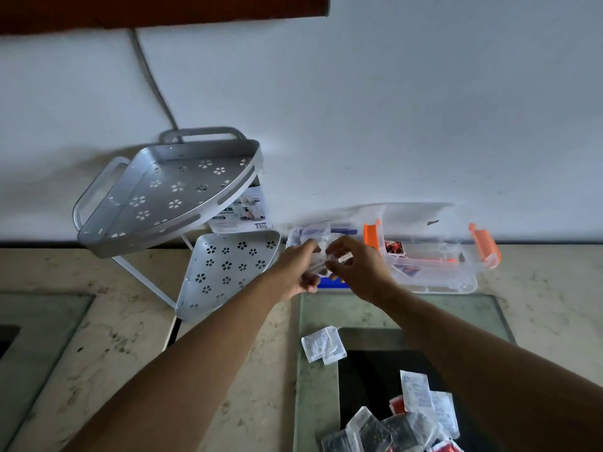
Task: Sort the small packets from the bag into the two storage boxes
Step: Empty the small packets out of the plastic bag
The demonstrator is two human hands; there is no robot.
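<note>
My left hand (pixel 298 270) and my right hand (pixel 357 267) meet over a clear storage box with blue latches (pixel 329 282) by the wall. Between them they pinch small clear packets (pixel 321 267), and the box is mostly hidden behind the hands. To the right stands a second clear box with orange latches (pixel 434 265), lid open against the wall, with a red packet (pixel 393 247) inside. A pile of loose packets (pixel 401 425) lies near the bottom edge, clear, black and red. Two white packets (pixel 323 345) lie apart, closer to the boxes.
A silver two-tier corner rack (pixel 169 190) with flower cut-outs stands at the left, against the wall, with a product card (pixel 241 210) behind it. A grey cable (pixel 153 83) runs down the wall. The stone counter has glass-framed insets (pixel 318 321).
</note>
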